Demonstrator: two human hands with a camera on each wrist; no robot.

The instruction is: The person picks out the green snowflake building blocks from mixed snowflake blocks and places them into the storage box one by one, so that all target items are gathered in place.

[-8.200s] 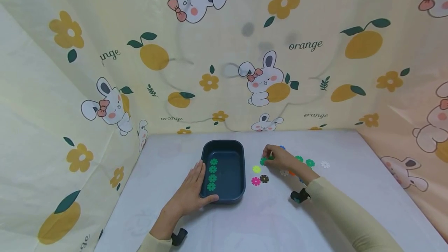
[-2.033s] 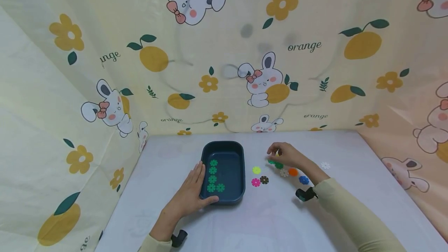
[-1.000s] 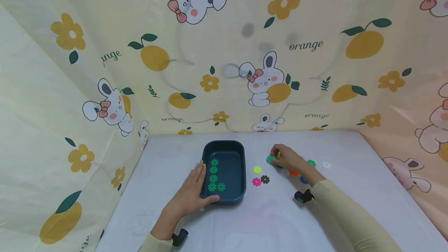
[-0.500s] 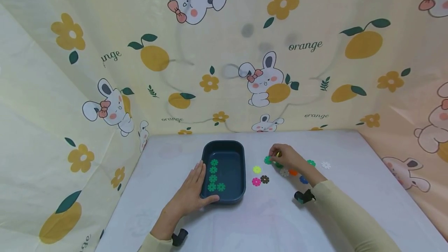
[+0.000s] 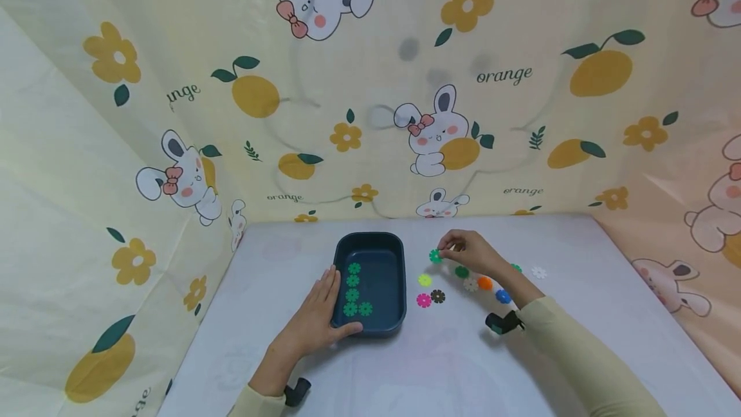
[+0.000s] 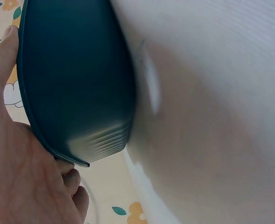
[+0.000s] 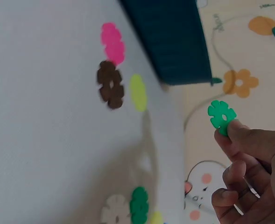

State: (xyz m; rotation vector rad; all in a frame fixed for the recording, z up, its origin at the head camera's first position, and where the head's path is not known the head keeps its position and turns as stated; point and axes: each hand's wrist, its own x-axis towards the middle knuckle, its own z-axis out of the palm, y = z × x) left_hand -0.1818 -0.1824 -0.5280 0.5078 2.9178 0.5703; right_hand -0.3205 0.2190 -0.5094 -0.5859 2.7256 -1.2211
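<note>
At the middle of the desk (image 5: 440, 365), toward its far edge, a dark blue tray (image 5: 379, 246) lies lengthwise, its long sides running from near edge to far. Left hand (image 5: 315, 320) rests flat along the tray's left wall, fingers straight, thumb hooked round the near left corner; grip not closed, more a brace, presumably to keep the light tray from sliding. Inside, along the left wall, five green flower discs (image 5: 352, 288): four in a line, a fifth beside the nearest one, so the row turns a corner like an L. Right hand (image 5: 469, 253) hovers right of the tray, above the desk, its grip pinched together on one green flower disc (image 5: 435, 256); the wrist view shows thumb and forefinger clamped on the disc's edge, its face left free, a hold that suits laying it down flat. Under and beside that hand, loose on the desk toward the right edge: a yellow-green disc (image 5: 425, 280), a pink one (image 5: 424, 300), a brown one (image 5: 438, 296), another green (image 5: 461, 271), then white, orange, blue. Only green ones lie in the tray, which suggests sorting by colour.
</note>
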